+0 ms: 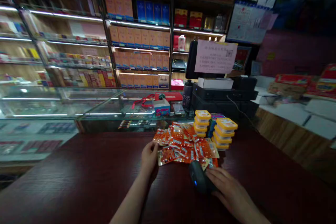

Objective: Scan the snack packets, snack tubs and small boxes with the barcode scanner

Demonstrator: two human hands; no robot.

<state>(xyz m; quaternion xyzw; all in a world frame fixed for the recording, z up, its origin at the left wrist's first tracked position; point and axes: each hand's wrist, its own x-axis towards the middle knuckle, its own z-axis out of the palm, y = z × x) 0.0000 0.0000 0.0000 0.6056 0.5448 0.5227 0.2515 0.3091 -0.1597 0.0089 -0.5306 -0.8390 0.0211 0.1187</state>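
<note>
My left hand [149, 156] is at the left edge of a pile of shiny orange snack packets [181, 143], thumb and fingertips pinched on the edge of one packet. A black barcode scanner [198, 177] with a small blue light is in my right hand [227, 186], just in front of the pile. Its handle is partly hidden by my fingers, and its head reaches the nearest packets. Behind the packets rise two stacks of yellow-lidded plastic tubs [202, 123], [225, 133] on the right.
The dark red-brown counter [86, 178] meets a glass display case [105, 112] at the back. On the glass are an open small box [161, 107], red straps and a dark bottle [187, 95]. A monitor with a paper notice [215, 56] stands at the right, before lit shelves of boxes.
</note>
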